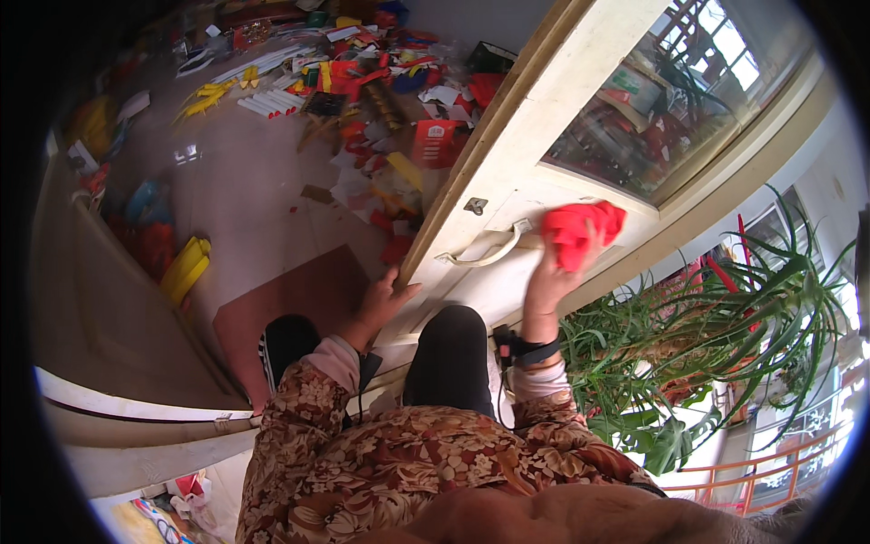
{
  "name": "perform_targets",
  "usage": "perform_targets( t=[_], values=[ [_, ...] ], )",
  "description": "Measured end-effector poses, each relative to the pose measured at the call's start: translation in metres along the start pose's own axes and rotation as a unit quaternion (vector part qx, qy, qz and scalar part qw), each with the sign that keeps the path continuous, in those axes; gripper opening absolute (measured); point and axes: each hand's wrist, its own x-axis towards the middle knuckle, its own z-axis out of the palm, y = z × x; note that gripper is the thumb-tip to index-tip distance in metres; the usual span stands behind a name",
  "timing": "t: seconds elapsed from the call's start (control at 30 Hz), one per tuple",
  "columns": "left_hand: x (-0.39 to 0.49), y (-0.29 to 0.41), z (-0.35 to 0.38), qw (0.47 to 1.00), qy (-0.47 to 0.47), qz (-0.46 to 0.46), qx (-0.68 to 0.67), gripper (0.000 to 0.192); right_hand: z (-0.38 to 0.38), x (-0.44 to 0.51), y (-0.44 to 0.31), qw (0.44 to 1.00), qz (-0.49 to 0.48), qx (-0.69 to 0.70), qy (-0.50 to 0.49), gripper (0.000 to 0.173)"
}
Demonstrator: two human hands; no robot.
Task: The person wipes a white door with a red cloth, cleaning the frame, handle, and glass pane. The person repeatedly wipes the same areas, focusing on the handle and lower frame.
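Observation:
A white wooden door [499,183] with a glass pane [632,136] stands in front of me. My right hand [561,265] presses a bunched red cloth [584,228] against the door panel, just under the pane and right of the curved door handle [489,253]. Some blur shows on this hand and cloth. Around the door's left edge, my left hand [389,299] rests with its thumb on the face and its other fingers at the edge. A small metal latch plate [476,205] sits above the handle.
Beyond the door, the floor is strewn with red and yellow paper, white tubes [272,102] and boxes. A reddish-brown mat [292,292] lies in the doorway. Spiky potted aloe-like plants [720,326] crowd the right side. A second door leaf [129,299] stands at the left.

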Motion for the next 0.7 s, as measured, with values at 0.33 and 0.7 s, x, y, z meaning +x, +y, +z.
perform_targets(
  t=[0.33,0.7],
  values=[
    [0.005,-0.015,0.004,0.995,0.061,0.035,0.067,0.069,0.016,-0.001,-0.022,0.975,-0.175,0.092,-0.097,0.047],
    [0.005,0.008,-0.007,0.997,0.0,-0.009,0.079,0.091,-0.005,-0.034,0.049,0.974,0.222,0.011,0.048,0.05]
  ],
)
